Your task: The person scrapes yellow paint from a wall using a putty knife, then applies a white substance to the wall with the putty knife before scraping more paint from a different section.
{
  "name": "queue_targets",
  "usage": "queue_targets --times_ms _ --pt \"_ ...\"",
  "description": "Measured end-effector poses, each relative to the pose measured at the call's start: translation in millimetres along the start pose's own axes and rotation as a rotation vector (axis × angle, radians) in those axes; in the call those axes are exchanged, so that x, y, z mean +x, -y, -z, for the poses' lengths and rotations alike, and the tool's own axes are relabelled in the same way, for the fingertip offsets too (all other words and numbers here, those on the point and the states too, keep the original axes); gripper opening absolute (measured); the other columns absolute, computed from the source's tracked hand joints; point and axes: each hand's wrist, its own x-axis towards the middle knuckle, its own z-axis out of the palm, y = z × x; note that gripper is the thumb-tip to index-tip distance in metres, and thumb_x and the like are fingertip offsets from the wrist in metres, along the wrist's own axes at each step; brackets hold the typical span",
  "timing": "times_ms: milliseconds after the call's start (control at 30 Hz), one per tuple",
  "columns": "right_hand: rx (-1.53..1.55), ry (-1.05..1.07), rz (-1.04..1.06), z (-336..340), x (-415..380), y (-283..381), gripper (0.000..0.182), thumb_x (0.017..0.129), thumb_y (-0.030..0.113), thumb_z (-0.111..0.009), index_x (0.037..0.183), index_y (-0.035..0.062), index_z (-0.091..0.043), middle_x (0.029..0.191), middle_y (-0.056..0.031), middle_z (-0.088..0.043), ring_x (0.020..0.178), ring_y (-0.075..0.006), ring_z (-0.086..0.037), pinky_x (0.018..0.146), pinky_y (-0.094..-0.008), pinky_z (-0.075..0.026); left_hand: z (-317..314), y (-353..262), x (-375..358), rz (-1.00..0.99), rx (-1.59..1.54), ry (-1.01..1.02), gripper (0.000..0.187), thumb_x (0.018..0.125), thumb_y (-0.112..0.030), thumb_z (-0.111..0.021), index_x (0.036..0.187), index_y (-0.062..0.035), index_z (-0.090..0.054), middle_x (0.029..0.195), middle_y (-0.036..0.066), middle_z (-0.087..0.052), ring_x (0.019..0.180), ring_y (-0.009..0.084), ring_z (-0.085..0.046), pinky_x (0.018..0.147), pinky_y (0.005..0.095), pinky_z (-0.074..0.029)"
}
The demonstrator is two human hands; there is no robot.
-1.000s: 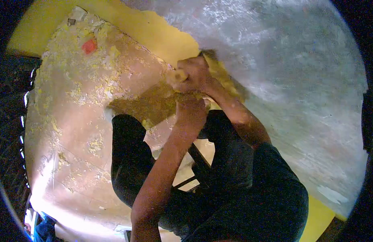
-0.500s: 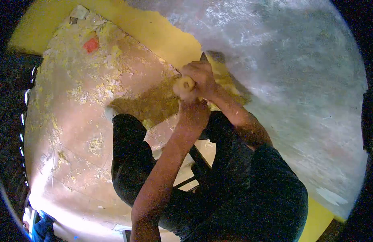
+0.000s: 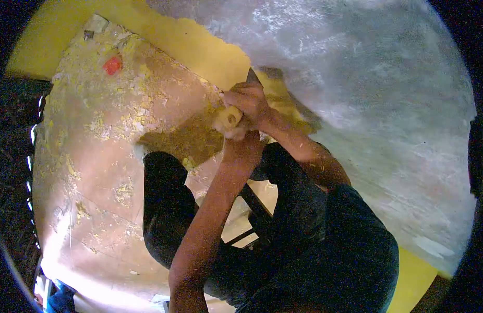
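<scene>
My right hand [image 3: 250,103] is closed around a scraper, its dark pointed blade [image 3: 253,77] sticking out beyond the fingers against the wall. Below that fist shows a pale, blocky end [image 3: 231,118] with a round hole, seemingly the handle's end. My left hand [image 3: 244,147] is closed just under it, apparently gripping the lower part; its fingers are partly hidden and blurred. Beside the blade the wall [image 3: 366,104] is grey and scuffed, with a ragged edge of yellow paint [image 3: 205,44] bordering it.
Yellow and whitish flakes litter the tan floor [image 3: 95,167]. A red piece [image 3: 112,65] lies near the far corner, close to a small pale chunk [image 3: 99,23]. My dark-clothed knees [image 3: 166,182] flank a black metal frame [image 3: 256,203]. Blue cloth [image 3: 61,297] shows at lower left.
Both hands and the scraper have shifted slightly left in view, and the whole scene has moved a little with the camera. The grip looks the same.
</scene>
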Motion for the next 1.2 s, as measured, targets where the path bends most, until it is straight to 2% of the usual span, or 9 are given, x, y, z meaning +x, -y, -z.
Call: queue_targets --times_ms 133,233,433,633,767,833,1033,1100,1200 --pt "0.158 0.422 -0.006 -10 -7 -22 0.028 0.067 0.029 -0.071 0.08 0.006 -0.063 0.066 -0.0096 -0.06 0.059 -0.0279 -0.061 0.053 -0.0391 -0.047 14 2 3 0.016 -0.068 0.15 0.043 0.074 -0.033 -0.072 0.104 -0.0024 -0.068 0.108 0.017 -0.065 0.111 0.0329 -0.057 0.091 0.0494 -0.043" --pt "0.039 -0.053 0.087 -7 4 9 0.03 0.066 0.033 -0.072 0.074 0.0067 -0.061 0.066 -0.0108 -0.059 0.058 -0.0287 -0.061 0.053 -0.0387 -0.048 33 -1 -7 -0.028 0.046 0.162 0.044 0.078 -0.033 -0.069 0.111 -0.0039 -0.065 0.112 0.018 -0.063 0.112 0.0342 -0.056 0.093 0.0503 -0.042" --pt "-0.089 0.064 0.059 5 17 -1 0.03 0.065 0.034 -0.071 0.075 0.0066 -0.062 0.066 -0.0131 -0.058 0.063 -0.0304 -0.062 0.056 -0.0401 -0.049 7 12 -13 -0.021 0.066 -0.096 0.044 0.079 -0.032 -0.067 0.112 -0.0043 -0.065 0.111 0.018 -0.064 0.104 0.0359 -0.06 0.088 0.0532 -0.044" --pt "0.155 0.491 -0.346 4 -12 -39 0.02 0.068 0.022 -0.069 0.078 0.0062 -0.064 0.071 -0.0139 -0.06 0.068 -0.0352 -0.061 0.064 -0.0401 -0.049 22 1 8 0.092 0.002 0.389 0.052 0.079 -0.028 -0.066 0.126 -0.0086 -0.056 0.115 0.017 -0.063 0.102 0.0365 -0.061 0.091 0.0511 -0.043" --pt "0.163 0.065 -0.672 -23 -74 11 0.031 0.065 0.034 -0.074 0.083 0.0103 -0.064 0.088 -0.0116 -0.06 0.085 -0.0341 -0.056 0.077 -0.0429 -0.045 -44 9 -7 0.129 0.069 0.44 0.049 0.082 -0.026 -0.064 0.127 -0.0094 -0.054 0.113 0.016 -0.064 0.101 0.0368 -0.061 0.093 0.0524 -0.042" --pt "-0.028 0.242 -0.386 21 -22 64 0.032 0.067 0.038 -0.074 0.076 0.0105 -0.06 0.087 -0.0099 -0.06 0.078 -0.0311 -0.054 0.07 -0.0426 -0.045 -123 51 -25 -0.124 -0.209 -0.368 0.039 0.09 -0.026 -0.059 0.124 -0.0081 -0.058 0.101 0.013 -0.067 0.095 0.032 -0.061 0.093 0.0493 -0.043" --pt "0.745 0.038 -0.643 150 72 220 0.061 0.085 0.071 -0.043 0.06 0.0159 -0.05 0.053 -0.0037 -0.046 0.048 -0.0205 -0.043 0.045 -0.0346 -0.032 192 -9 -62 0.064 -0.204 -0.076 0.036 0.093 -0.025 -0.056 0.124 -0.0065 -0.058 0.098 0.01 -0.066 0.091 0.0257 -0.06 0.088 0.0421 -0.046" --pt "1.544 -0.786 -0.829 182 104 280 0.06 0.085 0.068 -0.047 0.056 0.0162 -0.043 0.051 -0.0019 -0.04 0.045 -0.018 -0.038 0.044 -0.035 -0.031 303 -67 -98 0.117 -0.163 0.141 0.035 0.095 -0.025 -0.054 0.124 -0.0059 -0.059 0.096 0.009 -0.066 0.089 0.0232 -0.06 0.086 0.0392 -0.047" --pt "1.411 -1.04 -0.873 282 209 381 0.057 0.089 0.065 -0.044 0.059 0.0165 -0.04 0.051 -0.0008 -0.036 0.044 -0.0168 -0.033 0.044 -0.036 -0.031 463 -174 -150 0.192 -0.056 0.541 0.034 0.097 -0.025 -0.053 0.124 -0.0049 -0.059 0.095 0.007 -0.066 0.086 0.0194 -0.059 0.084 0.0349 -0.048"
